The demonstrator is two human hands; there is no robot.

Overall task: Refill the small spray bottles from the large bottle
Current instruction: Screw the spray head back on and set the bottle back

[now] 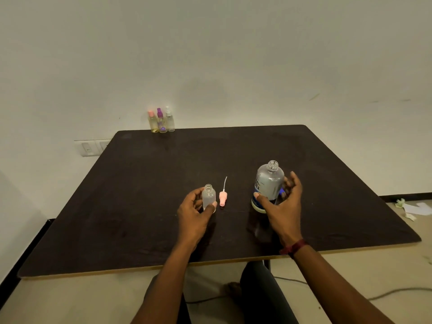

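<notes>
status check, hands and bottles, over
Left hand grips open small bottle. Right hand grips uncapped large bottle. Pink spray head lies between them, touching neither.

Table point(163, 183), 3 spray bottles point(160, 122); sprayer point(223, 199), small bottle point(208, 197), large bottle point(268, 183)

Grips: 2, left grip point(194, 213) and right grip point(282, 206). Small clear plastic spray bottles: 4 in all. 1 uncapped small clear bottle point(208, 197) sits inside the left grip. 3 capped ones stand in a row far beyond the left grip at the back edge: pink-capped bottle point(152, 122), purple-capped bottle point(160, 121), pale-capped bottle point(169, 120). Large clear plastic bottle point(268, 183) with blue-and-white label: 1, neck open, inside the right grip. Loose pink spray head point(223, 198) with thin dip tube: 1, between the grips, just beside the left one. Dark square worktop point(163, 183): 1. Red thread band point(293, 247): 1, on the wrist behind the right grip. Paper scraps point(418, 208) far right of the right grip, off the worktop: several, exact count unclear.
</notes>
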